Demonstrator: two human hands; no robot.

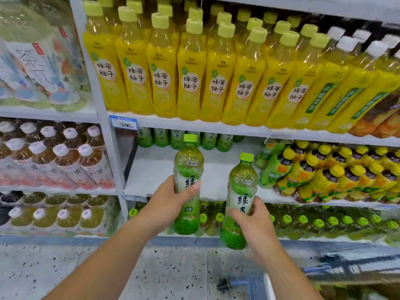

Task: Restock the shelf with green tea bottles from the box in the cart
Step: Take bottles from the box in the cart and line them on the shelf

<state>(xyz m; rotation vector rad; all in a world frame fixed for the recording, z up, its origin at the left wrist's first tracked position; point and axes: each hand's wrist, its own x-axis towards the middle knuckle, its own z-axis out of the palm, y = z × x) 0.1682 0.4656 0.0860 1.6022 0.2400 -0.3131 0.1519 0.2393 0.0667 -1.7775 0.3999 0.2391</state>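
I hold two green tea bottles upright in front of the shelving. My left hand grips the left bottle around its label. My right hand grips the right bottle, which sits slightly lower. Both have light green caps. Behind them lies the middle shelf, bare white at the front. A row of green tea bottles stands at its back. The cart shows blurred at the bottom right; the box in it is barely visible.
Yellow honey-citrus bottles fill the shelf above. Yellow-capped bottles crowd the right part of the middle shelf. More green-capped bottles stand on the shelf below. Brown tea bottles fill the left bay. Speckled floor lies underneath.
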